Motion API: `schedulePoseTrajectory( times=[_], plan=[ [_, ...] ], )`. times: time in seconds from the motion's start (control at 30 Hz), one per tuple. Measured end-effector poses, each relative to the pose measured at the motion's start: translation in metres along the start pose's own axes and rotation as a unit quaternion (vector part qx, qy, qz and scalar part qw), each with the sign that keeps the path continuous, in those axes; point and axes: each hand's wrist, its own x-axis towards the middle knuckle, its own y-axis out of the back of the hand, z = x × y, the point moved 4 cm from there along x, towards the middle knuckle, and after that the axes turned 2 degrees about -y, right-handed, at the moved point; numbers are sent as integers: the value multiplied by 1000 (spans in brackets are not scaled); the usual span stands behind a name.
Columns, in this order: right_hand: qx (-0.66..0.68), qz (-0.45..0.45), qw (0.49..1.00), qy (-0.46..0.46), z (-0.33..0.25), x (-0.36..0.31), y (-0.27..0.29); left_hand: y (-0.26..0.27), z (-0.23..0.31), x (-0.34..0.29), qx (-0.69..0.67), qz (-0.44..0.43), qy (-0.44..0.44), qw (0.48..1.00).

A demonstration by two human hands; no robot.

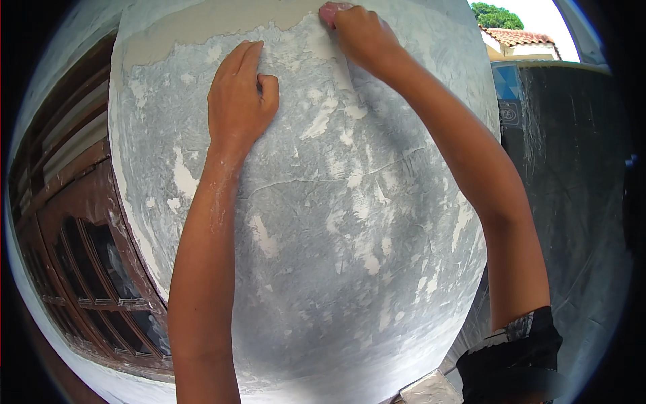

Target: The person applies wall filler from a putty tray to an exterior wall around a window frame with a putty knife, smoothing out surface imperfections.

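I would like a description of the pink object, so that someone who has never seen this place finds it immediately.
Start with the large, patchy grey-white wall filling the middle of the view. Go up to its top, where the right hand is higher than the left hand. The pink object shows at the right hand's left side, the only pink thing against the wall.

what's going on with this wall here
A person has both hands up at a patchy grey wall. The right hand grips a pink object near the top, by a beige coated area. The left hand is empty, spread near that area's ragged lower edge; whether it touches the wall is unclear.
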Motion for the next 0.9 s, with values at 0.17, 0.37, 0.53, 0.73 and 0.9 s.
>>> schedulePoseTrajectory(
  times=[0.17,0.37,0.53,0.73,0.9],
  plan=[
    [-26,-26,999,-15,-38,-13,18,5,-1,-1,7,-4,0,1000],
    [18,-49,998,-23,19,30,1,-6,8,3,-3,-4,-14,1000],
    [22,21,998,55,-59,-31,26,5,-2,0,5,-5,-12,1000],
    [70,65,995,-17,-12,26,22,-1,6,3,-1,19,-21,1000],
    [-11,-4,1000,15,-32,-8,10,2,-1,-1,3,8,-16,1000]
  ],
)
